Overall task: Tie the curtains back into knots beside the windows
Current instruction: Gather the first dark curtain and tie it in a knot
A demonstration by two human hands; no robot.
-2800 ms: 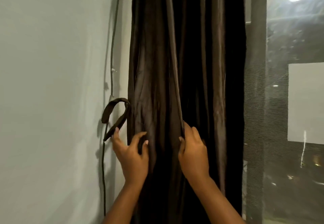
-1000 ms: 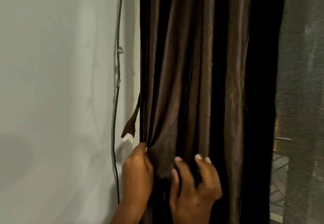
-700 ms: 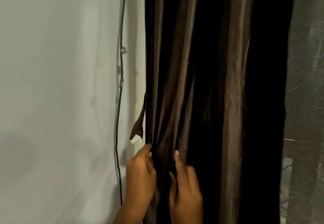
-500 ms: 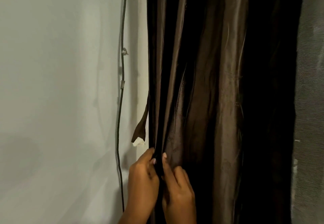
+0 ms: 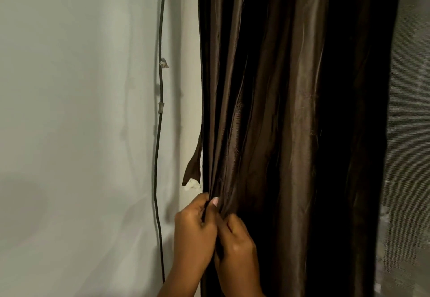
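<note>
Head view: two hands, left hand (image 5: 194,231) and right hand (image 5: 235,248), pinch one curtain (image 5: 279,110).

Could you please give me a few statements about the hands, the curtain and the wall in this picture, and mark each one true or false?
1. Both hands grip the curtain near its left edge. True: the left hand and the right hand pinch folds side by side.
2. The curtain is already tied into a knot. False: it hangs in long straight folds.
3. A thin cable runs down the wall left of the curtain. True.
4. The left hand holds the tie-back strap. False: the strap hangs loose above that hand.
5. The curtain is white. False: it is dark brown.
</note>
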